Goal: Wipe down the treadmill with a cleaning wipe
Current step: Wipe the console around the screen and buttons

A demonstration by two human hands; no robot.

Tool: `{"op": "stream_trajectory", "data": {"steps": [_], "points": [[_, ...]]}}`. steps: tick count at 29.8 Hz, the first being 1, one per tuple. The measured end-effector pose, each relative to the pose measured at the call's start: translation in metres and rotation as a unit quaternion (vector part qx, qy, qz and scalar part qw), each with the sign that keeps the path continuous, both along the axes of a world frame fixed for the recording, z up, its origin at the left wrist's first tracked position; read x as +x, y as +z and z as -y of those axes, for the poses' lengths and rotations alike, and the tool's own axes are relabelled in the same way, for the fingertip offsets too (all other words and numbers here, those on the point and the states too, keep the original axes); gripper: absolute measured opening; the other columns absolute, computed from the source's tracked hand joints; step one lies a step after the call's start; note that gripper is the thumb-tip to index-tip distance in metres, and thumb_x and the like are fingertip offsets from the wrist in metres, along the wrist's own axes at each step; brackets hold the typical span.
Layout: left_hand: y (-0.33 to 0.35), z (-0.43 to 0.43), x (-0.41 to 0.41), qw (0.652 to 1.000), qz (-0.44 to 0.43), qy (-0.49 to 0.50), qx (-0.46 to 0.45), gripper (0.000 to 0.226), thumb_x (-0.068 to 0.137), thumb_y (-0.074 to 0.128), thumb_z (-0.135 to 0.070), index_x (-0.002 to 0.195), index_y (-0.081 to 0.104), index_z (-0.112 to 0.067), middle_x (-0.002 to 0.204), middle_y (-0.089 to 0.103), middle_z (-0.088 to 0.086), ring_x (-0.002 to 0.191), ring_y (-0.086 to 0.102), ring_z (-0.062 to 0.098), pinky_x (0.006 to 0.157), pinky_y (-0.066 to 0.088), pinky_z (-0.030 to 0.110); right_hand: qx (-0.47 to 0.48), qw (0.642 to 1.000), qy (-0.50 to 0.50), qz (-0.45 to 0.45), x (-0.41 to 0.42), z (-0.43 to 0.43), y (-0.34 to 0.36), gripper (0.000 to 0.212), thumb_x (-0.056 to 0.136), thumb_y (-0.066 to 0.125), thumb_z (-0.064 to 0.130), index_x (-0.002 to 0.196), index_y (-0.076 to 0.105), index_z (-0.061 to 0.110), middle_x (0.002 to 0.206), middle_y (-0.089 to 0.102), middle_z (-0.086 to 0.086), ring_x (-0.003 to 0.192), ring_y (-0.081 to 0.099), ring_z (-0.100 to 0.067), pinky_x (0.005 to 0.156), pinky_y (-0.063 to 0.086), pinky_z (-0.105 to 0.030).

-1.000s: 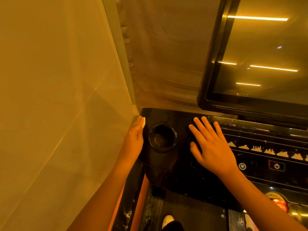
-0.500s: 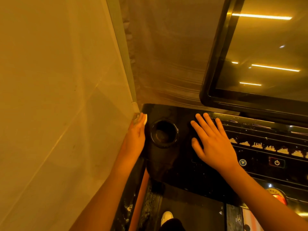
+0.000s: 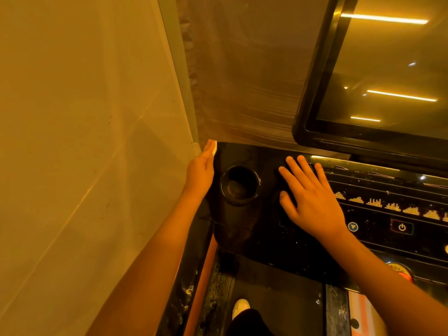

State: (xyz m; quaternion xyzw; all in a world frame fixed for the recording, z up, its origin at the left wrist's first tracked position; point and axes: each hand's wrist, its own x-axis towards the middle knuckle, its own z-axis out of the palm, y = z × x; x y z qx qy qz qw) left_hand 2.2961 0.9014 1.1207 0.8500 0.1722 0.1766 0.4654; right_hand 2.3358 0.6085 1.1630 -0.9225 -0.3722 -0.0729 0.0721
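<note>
The treadmill's glossy black console (image 3: pixel 257 229) fills the lower middle, with a round cup holder (image 3: pixel 240 184) near its left side. My left hand (image 3: pixel 200 172) lies against the console's left edge with its fingers straight, pressing a small folded white wipe (image 3: pixel 213 147) onto the far left corner. Only the wipe's edge shows past my fingertips. My right hand (image 3: pixel 312 200) rests flat on the console, fingers spread, just right of the cup holder.
A pale wall (image 3: pixel 84 141) runs close along the left of the treadmill. The dark screen (image 3: pixel 388 69) rises at the upper right. Lit program icons and a power button (image 3: pixel 402 227) sit right of my right hand. The belt (image 3: pixel 278 299) and a white shoe (image 3: pixel 240 306) show below.
My left hand has slid the wipe forward along the console's left edge to the far corner. My right hand has stayed flat in the same place.
</note>
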Motion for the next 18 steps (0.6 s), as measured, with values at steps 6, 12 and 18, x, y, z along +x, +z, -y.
{"op": "stream_trajectory", "data": {"steps": [6,12,18], "points": [[-0.040,0.015,-0.072,0.999,0.000,-0.018,0.033,0.046,0.108,0.040,-0.023,0.150,0.035,-0.040,0.155,0.030,-0.021,0.147,0.031,0.006,0.119,0.035,0.042,0.004,1.000,0.001,0.001,0.001,0.000,0.000,0.060,0.101,0.034,0.046,0.155,0.036,0.020,0.166,0.021,-0.005,0.156,0.006,-0.023,0.126,0.002,-0.048],[-0.046,0.014,-0.076,1.000,0.003,-0.009,0.018,0.048,0.107,0.042,-0.017,0.150,0.035,-0.039,0.158,0.032,-0.014,0.148,0.030,0.006,0.119,0.034,0.044,0.001,1.000,0.002,0.002,0.000,0.001,-0.001,0.059,0.101,0.035,0.046,0.155,0.037,0.020,0.166,0.021,-0.005,0.156,0.006,-0.023,0.126,0.004,-0.049],[-0.032,0.012,-0.034,0.999,0.004,-0.017,0.038,0.049,0.106,0.035,-0.024,0.153,0.027,-0.034,0.158,0.026,-0.016,0.151,0.024,0.016,0.120,0.032,0.048,-0.002,1.000,-0.001,0.000,0.000,0.001,0.000,0.060,0.102,0.034,0.046,0.155,0.035,0.021,0.167,0.021,-0.004,0.156,0.005,-0.022,0.126,0.002,-0.048]]}}
